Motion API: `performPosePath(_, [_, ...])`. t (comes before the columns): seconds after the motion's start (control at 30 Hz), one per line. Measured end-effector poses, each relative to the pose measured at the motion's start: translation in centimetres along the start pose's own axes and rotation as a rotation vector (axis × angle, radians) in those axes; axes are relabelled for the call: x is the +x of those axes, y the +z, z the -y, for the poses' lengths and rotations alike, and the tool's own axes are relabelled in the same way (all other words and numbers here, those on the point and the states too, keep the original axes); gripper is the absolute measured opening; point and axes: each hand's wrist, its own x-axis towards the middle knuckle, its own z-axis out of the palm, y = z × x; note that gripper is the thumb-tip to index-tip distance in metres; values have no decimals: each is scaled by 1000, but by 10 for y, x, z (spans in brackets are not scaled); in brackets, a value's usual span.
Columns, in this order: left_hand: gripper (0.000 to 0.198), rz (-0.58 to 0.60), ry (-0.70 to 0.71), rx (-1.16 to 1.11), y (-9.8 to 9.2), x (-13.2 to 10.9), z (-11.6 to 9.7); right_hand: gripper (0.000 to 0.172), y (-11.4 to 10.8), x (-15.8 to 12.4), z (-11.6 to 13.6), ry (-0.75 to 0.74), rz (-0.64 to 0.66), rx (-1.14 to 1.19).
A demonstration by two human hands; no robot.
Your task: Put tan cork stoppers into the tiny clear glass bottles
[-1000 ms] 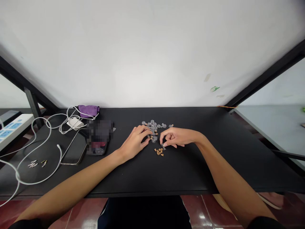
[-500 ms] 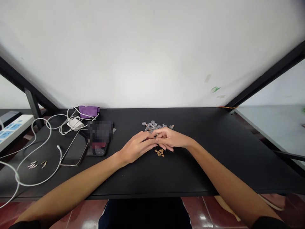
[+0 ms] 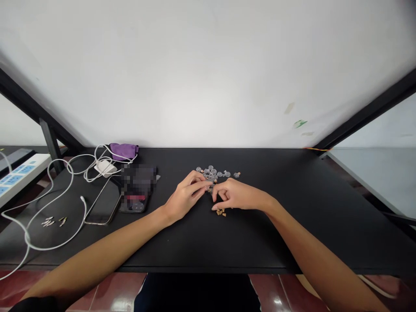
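Observation:
My left hand is closed in a pinch at the near edge of a pile of small clear round bottles. What sits between its fingertips is too small to make out. My right hand hovers palm down just to the right, its fingers curled and its thumb apart from them, with nothing visible in the gap. Below its thumb lie several tiny tan corks, partly covered by the hand. One clear bottle with a cork rests at the right of the pile.
On the left of the black table lie a phone, a second, partly blurred phone, a white charger with looped cable, a purple pouch and several small slim pieces. A power strip is at the far left.
My hands were touching each other and have come apart. The right hand moved toward me over the corks, its thumb spreading from its fingers. The left hand stays beside the bottles.

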Motion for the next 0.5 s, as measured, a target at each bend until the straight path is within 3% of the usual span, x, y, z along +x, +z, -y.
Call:
performPosePath(0.23, [30,26,-36,-9,0,0,0,28,3,0,2,-31,-11,-136])
performPosePath(0.5, [27,41,-40,-10,-1,0,-2,24,6,-2,6,-19,6,-97])
